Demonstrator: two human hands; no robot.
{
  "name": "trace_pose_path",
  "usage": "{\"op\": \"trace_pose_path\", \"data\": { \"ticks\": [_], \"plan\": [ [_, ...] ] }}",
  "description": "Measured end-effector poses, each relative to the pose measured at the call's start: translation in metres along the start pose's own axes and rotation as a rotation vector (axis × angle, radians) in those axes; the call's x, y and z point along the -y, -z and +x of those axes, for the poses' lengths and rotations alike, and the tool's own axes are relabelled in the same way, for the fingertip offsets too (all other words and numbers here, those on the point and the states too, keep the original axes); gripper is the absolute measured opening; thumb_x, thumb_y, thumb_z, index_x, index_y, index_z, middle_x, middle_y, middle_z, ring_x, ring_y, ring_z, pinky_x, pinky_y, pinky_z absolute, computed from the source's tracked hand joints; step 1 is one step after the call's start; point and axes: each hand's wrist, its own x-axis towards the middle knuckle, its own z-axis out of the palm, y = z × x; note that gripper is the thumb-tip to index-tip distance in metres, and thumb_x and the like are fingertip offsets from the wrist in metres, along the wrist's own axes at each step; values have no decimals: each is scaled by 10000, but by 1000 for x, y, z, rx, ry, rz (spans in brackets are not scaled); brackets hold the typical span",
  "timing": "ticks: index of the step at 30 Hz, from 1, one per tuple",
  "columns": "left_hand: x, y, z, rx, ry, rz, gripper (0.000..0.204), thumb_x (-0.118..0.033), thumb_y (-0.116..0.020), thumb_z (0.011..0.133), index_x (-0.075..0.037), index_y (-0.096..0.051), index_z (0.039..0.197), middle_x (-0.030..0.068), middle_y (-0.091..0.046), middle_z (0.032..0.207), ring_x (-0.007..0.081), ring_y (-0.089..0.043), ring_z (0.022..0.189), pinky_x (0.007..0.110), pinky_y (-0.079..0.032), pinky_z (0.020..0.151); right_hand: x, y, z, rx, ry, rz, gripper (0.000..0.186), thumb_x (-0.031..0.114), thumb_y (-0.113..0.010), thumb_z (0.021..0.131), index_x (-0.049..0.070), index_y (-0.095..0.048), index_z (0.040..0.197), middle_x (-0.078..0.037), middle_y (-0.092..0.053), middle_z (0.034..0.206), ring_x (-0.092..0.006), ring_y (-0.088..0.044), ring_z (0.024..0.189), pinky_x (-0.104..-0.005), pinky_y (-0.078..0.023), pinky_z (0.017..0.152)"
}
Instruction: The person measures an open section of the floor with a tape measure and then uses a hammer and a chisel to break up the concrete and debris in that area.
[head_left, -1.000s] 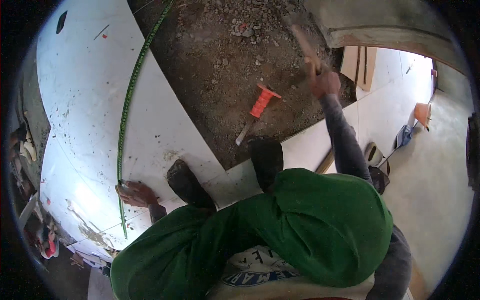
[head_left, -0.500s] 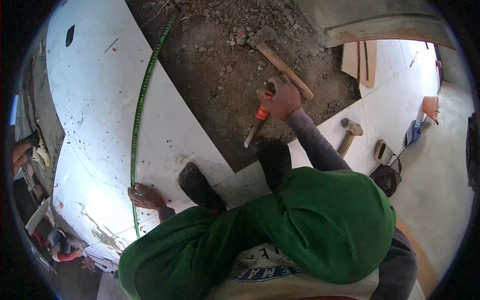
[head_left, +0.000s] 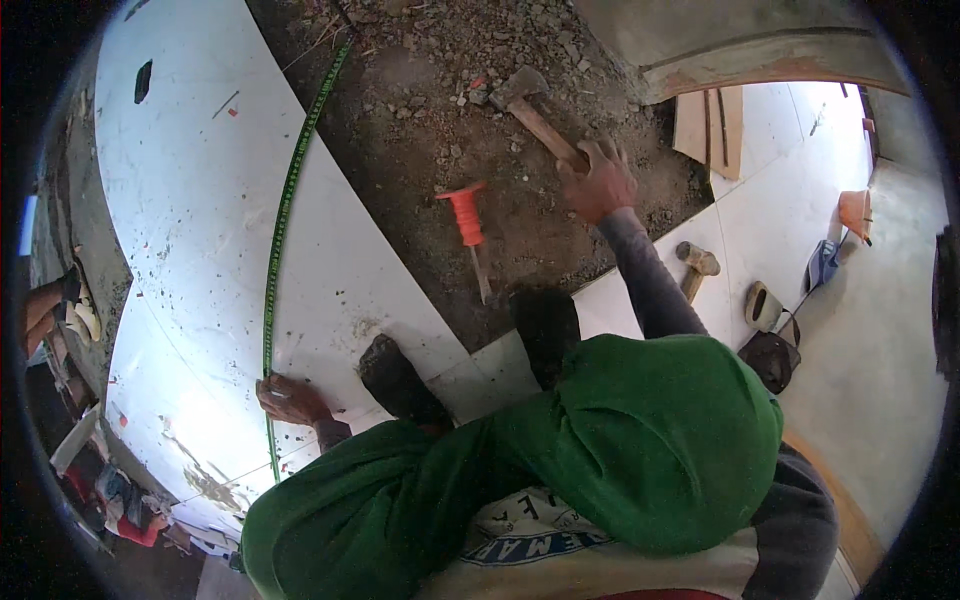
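Observation:
My right hand [head_left: 602, 185] is closed round the lower end of the wooden handle of a hammer [head_left: 540, 125], which lies on bare soil with its dusty head pointing away to the left. Left of that hand, a chisel [head_left: 467, 222] with an orange-red guarded grip rests on the soil, its metal tip toward me. At the left, my left hand [head_left: 290, 398] pinches the edge of a green measuring tape [head_left: 284, 210]. The tape runs from beside my knee across white tiles [head_left: 200, 170] and onto the far soil.
A second hammer [head_left: 698, 262] lies on the right-hand tiles, near a dark bag [head_left: 770, 358]. Wooden boards [head_left: 722, 130] and an orange container [head_left: 855, 213] are farther right. Loose rubble [head_left: 500, 40] covers the far soil. Another person's foot [head_left: 82, 310] shows at the left rim.
My right hand has let go of the chisel, which now lies on the soil, and has moved right onto the hammer handle. My left hand stays at the tape.

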Motion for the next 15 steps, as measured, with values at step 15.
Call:
{"op": "trace_pose_path", "data": {
  "ticks": [15],
  "plan": [
    [-25, 6, -10, 121, 67, -339, 218, -241, -540, 1076, -29, -588, 1058, 228, -629, 1320, 405, -557, 1244, 547, -404, 1085, 113, -23, 31, -24, 453, 665, 603, 377, -614, 1016, 58, -505, 1516, -229, -625, 1356, -431, -600, 1272, -568, -480, 1091]
  ]
}}
